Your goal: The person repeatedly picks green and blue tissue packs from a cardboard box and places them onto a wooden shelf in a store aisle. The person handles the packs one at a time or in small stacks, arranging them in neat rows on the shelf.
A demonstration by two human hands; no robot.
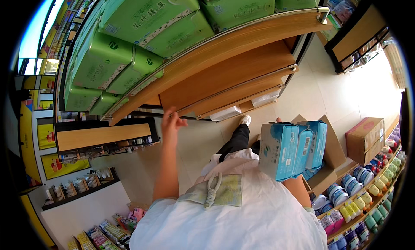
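Three blue-and-white soft packs (279, 149) are held together against my right side, standing side by side. My right hand (278, 119) grips them from beneath and behind; only a fingertip and the forearm show around them. My left hand (172, 118) is raised, slightly blurred, with loosely bent fingers and nothing in it. It appears in front of the left end of a bare wooden shelf board (227, 78); whether it touches the wood I cannot tell. Above that board, green soft packs (149, 20) fill the top shelf in stacked rows behind a metal rail (220, 34).
An open cardboard box (334, 146) with more blue packs stands at my right. Beyond it sits a closed carton (364, 139). Shelves of bottles and tubs (356, 204) curve along the right. A low display unit (103, 135) stands left, over a tiled floor (194, 146).
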